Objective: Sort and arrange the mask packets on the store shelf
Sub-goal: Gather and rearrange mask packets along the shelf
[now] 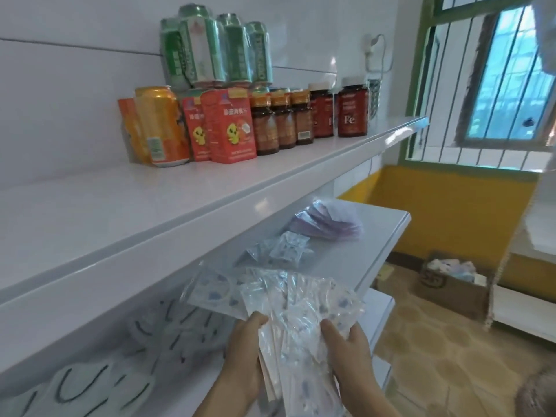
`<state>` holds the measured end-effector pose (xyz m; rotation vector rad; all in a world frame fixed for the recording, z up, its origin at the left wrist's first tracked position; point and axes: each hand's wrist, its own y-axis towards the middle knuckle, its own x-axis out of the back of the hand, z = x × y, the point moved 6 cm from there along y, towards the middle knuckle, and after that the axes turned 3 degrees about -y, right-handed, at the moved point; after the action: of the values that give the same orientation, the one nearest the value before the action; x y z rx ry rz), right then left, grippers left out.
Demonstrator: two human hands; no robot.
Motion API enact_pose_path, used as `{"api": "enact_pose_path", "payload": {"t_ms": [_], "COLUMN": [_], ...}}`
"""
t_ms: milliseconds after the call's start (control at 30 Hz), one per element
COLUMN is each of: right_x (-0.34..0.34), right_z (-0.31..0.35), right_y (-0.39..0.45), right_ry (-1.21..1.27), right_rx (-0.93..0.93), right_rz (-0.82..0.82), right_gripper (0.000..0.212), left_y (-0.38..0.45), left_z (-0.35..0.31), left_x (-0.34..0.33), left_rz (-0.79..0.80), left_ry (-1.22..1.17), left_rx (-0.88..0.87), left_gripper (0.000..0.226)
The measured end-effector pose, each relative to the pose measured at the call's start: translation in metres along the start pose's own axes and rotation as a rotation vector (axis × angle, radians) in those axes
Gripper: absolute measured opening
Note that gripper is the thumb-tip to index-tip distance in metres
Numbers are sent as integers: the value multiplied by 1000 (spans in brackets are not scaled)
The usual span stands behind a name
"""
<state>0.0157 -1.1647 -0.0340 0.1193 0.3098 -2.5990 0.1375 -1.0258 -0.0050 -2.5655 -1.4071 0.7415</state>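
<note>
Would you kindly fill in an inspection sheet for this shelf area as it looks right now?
Surface: white middle shelf, bare toward its right end; upper shelf above it.
Job's things: fanned stack of clear mask packets held by both hands; small packet pile and purple mask bundle lying on the middle shelf.
Clutter: orange can, red boxes, brown bottles and green cans on the upper shelf.
Hands: left hand and right hand grip the stack's sides.
Cables: white cord on the wall.
Surroundings: barred window, cardboard box on the floor.
</note>
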Motion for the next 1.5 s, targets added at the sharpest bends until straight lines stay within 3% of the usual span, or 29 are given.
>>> {"api": "enact_pose_path", "payload": {"t_ms": [67, 233, 367, 433, 500, 633, 767, 833, 900, 967, 1100, 1233, 1333, 1500], "right_x": [4, 5, 3, -3, -15, -52, -78, -78, -72, -66, -58, -64, -69, -99], "right_z": [1, 9, 32, 47, 63, 75, 63, 71, 83, 86, 97, 103, 107, 103], "right_y": [23, 95, 165, 202, 242, 325, 378, 384, 382, 382, 374, 344, 315, 252], "right_ry": [-10, 2, -31, -66, -105, -346, -816, -1032, -1185, -1301, -1439, -1427, -1343, -1247], "right_rx": [-11, 27, 61, 66, 68, 64, 94, 228, 335, 365, 544, 703, 735, 852], "right_rz": [-22, -58, -41, 5, 90, 264, 527, 606, 620, 637, 548, 567, 607, 820], "right_gripper": [34, 48, 27, 29, 31, 26, 28, 31, 42, 39, 52, 51, 30, 22], "left_y": [23, 97, 146, 169, 191, 244, 242, 234, 224, 216, 201, 189, 173, 115], "left_z": [1, 5, -8, -17, -30, -46, -61, -65, -67, -67, -64, -57, -59, -63], "left_x": [-11, -37, -65, -80, -93, -86, -72, -56, -40, -36, -49, -55, -61, -57], "left_rz": [-31, -156, -327, -394, -447, -522, -560, -595, -642, -654, -560, -482, -460, -422], "left_ry": [33, 138, 113, 97, 98, 158, 548, 731, 786, 803, 836, 925, 1023, 1183], "left_rx": [10, -75, -158, -183, -191, -45, 24, 117, 220, 286, 322, 272, 190, 58], "left_gripper": [19, 57, 63, 60, 38, 46, 50, 54, 58, 62, 63, 63, 53, 31]}}
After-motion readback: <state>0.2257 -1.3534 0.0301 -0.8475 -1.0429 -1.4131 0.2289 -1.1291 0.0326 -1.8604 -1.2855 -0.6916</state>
